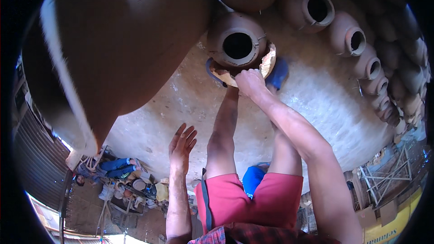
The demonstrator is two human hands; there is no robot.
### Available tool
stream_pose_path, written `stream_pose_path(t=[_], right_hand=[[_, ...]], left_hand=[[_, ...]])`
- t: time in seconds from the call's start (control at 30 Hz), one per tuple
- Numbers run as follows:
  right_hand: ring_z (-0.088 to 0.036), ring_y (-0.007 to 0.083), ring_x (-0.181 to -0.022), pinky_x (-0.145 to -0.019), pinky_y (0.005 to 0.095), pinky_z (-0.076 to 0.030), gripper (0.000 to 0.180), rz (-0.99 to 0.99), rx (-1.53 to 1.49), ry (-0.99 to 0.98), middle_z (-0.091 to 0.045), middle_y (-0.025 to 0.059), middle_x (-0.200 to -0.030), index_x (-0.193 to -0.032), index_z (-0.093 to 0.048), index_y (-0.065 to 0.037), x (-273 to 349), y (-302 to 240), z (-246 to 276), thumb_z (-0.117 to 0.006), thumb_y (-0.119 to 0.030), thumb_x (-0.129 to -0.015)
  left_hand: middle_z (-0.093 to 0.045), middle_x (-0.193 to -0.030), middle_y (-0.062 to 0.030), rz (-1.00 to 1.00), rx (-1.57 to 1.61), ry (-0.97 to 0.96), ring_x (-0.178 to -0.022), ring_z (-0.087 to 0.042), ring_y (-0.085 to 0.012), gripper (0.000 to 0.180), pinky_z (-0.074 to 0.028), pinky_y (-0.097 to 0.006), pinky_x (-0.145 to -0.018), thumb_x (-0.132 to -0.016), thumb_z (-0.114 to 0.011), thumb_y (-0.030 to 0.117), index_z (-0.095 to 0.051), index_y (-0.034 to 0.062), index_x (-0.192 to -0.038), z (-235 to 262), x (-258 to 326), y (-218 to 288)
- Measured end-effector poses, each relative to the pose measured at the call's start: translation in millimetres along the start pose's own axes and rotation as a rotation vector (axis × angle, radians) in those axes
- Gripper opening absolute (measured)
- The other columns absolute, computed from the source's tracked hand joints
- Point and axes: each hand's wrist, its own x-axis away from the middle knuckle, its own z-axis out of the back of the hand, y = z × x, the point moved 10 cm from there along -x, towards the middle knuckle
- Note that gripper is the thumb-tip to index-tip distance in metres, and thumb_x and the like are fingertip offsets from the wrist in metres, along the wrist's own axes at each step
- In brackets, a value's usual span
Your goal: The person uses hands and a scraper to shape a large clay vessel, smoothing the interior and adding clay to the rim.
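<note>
A round clay pot (216,40) with a dark open mouth sits between my feet. Part of its near side is cupped by a broken clay bowl (270,61) with a jagged, pale rim. My right hand (250,82) reaches down to that rim, its fingers curled closed over the near edge; the fingertips are partly hidden. Off to the left and nearer to me, my left hand (182,144) is raised in the air, fingers stretched out and holding nothing.
Several clay pots (305,11) curve along the far and right side, with darker stacked ones behind. A large smooth brown shape (117,40) fills the upper left; I cannot tell what it is. A person (115,167) lies or sits beside clutter (138,190) at lower left.
</note>
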Motion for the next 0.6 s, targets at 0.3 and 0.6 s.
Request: stream_pose_path(t=[0.3, 0.6], right_hand=[[-0.077, 0.0291, -0.109, -0.096, 0.0434, -0.058, 0.029, -0.160, 0.086, -0.160, -0.081, 0.0109, -0.112, -0.108, -0.085, -0.014, 2.2, -4.8, -41.0, -0.083, -0.018, -0.079], [-0.076, 0.0348, -0.107, -0.092, 0.0457, -0.062, 0.045, -0.074, 0.170, -0.296, -0.078, 0.0225, -0.112, -0.109, -0.079, -0.002, 72.9, 30.0, -76.0, -0.085, -0.021, -0.070]], left_hand=[[-0.058, -0.152, -0.0173, 0.115, 0.127, 0.296, -0.140, -0.057, -0.0288, 0.070, -0.046, -0.046, -0.114, -0.106, -0.064, 0.042, -0.040, 0.0071, -0.162, 112.5, 87.2, -184.9], [-0.065, -0.145, -0.0121, 0.283, 0.274, 0.319, -0.126, -0.066, -0.0231, 0.056, -0.055, -0.038, -0.099, -0.107, -0.065, 0.033, -0.050, 0.0122, -0.157, 88.5, 236.2, -407.2]])
